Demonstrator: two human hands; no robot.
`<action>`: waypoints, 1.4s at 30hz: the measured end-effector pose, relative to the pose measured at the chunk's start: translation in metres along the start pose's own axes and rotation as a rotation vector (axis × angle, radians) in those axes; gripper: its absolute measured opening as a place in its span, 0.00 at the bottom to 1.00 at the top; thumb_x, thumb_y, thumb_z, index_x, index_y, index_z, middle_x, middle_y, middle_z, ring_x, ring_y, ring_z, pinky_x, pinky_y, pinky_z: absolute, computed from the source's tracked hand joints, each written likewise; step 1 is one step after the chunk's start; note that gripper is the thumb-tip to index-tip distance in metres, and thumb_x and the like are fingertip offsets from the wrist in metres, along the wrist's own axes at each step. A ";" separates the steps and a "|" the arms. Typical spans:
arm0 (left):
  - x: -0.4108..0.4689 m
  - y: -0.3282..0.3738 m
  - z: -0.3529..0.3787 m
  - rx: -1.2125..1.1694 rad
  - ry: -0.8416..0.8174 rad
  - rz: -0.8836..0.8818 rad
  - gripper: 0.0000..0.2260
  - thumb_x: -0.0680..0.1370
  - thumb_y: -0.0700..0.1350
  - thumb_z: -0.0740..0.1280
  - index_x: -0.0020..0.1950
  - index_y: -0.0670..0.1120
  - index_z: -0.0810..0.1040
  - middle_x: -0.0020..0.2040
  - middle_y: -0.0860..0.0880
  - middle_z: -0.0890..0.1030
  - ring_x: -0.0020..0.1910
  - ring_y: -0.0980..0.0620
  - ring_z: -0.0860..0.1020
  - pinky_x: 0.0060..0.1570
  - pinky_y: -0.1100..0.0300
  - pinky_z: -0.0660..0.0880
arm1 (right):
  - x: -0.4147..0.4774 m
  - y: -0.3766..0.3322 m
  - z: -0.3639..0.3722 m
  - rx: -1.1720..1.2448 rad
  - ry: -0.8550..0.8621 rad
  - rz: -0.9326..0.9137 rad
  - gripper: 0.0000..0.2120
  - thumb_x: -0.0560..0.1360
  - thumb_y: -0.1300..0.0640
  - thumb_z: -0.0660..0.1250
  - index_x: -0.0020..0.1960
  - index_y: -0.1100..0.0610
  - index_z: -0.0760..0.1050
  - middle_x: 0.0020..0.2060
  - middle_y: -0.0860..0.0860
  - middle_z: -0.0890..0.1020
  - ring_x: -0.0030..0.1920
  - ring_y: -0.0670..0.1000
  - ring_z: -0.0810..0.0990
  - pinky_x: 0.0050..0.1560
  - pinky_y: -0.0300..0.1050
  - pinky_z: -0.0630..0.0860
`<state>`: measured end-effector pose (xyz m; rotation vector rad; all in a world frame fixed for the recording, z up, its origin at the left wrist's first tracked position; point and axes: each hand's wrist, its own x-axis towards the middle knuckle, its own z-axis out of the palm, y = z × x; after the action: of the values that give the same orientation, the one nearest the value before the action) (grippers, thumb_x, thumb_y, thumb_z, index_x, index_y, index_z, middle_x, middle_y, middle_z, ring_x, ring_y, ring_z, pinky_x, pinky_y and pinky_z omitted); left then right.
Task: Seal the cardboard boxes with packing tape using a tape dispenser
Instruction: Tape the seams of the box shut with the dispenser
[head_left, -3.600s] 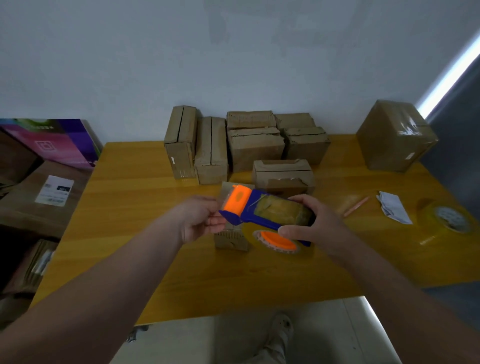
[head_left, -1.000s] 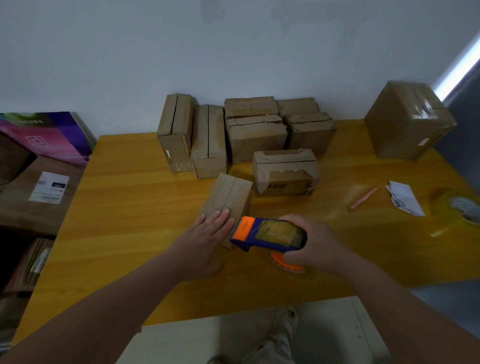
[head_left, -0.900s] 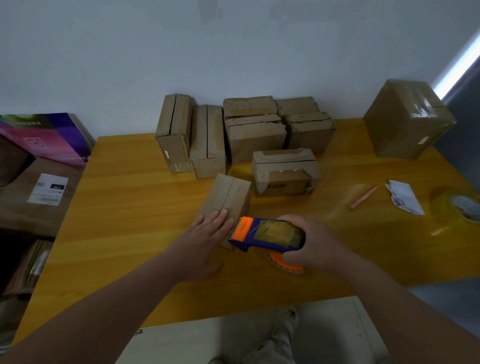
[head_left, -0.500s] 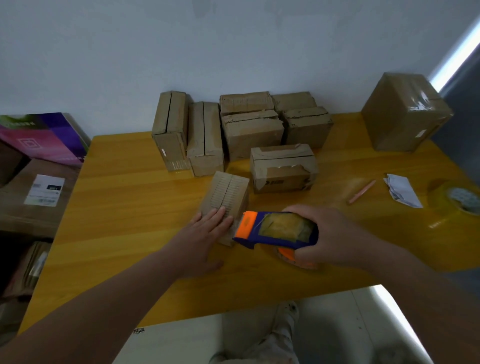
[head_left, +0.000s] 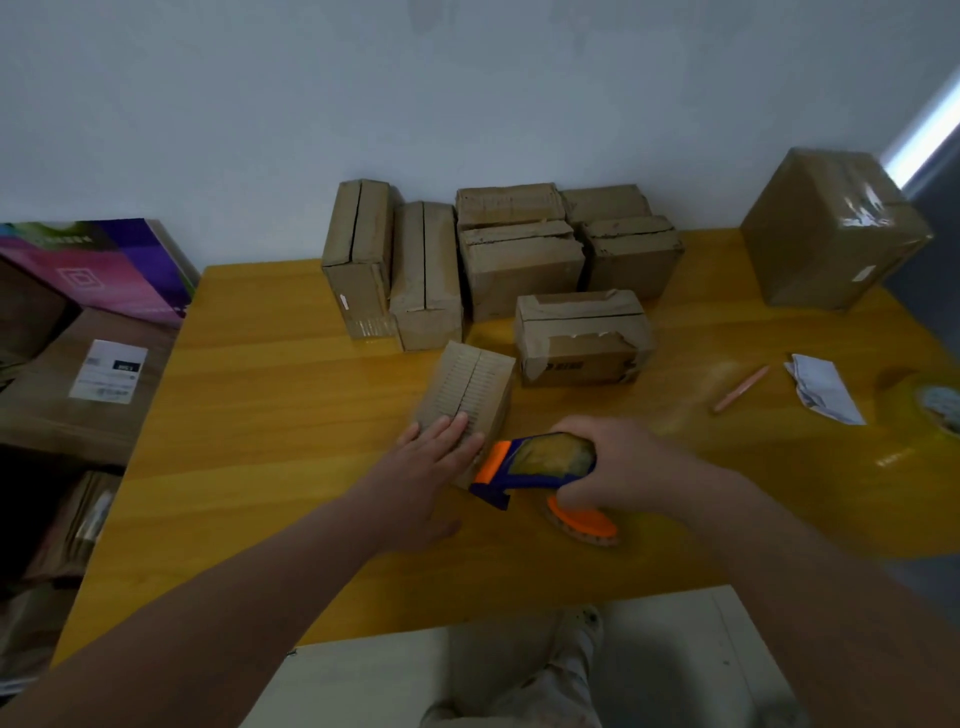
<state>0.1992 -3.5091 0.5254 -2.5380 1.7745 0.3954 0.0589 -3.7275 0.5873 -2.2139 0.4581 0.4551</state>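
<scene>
Clamping the dispenser, right fingers sit beside the box under flat left fingers.

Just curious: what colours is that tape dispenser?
The tape dispenser is blue with orange parts, seen in the head view.

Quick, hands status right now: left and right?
Left hand: open, fingers flat on the small cardboard box.
Right hand: gripping the tape dispenser.
</scene>
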 end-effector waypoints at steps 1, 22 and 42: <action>0.001 0.001 -0.001 -0.001 -0.007 -0.006 0.42 0.75 0.61 0.64 0.77 0.55 0.37 0.77 0.51 0.37 0.76 0.52 0.37 0.71 0.53 0.35 | 0.004 -0.003 0.000 -0.004 0.000 -0.005 0.26 0.55 0.43 0.72 0.53 0.42 0.74 0.43 0.45 0.79 0.39 0.46 0.80 0.33 0.37 0.76; 0.004 0.006 -0.005 0.006 -0.023 -0.088 0.37 0.78 0.47 0.65 0.78 0.54 0.43 0.79 0.51 0.42 0.77 0.52 0.43 0.72 0.55 0.38 | 0.015 0.026 0.002 0.027 0.008 0.232 0.26 0.57 0.39 0.77 0.49 0.52 0.79 0.47 0.49 0.80 0.47 0.49 0.78 0.40 0.42 0.72; 0.020 0.014 -0.099 -0.013 0.203 -0.292 0.11 0.78 0.40 0.61 0.55 0.51 0.79 0.48 0.49 0.80 0.47 0.48 0.78 0.37 0.55 0.74 | 0.002 0.044 0.028 -0.354 0.296 0.158 0.33 0.76 0.46 0.68 0.76 0.48 0.58 0.69 0.51 0.71 0.67 0.54 0.71 0.61 0.50 0.74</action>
<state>0.2113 -3.5479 0.6184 -2.8769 1.4188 0.1447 0.0357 -3.7324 0.5412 -2.6145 0.7625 0.3082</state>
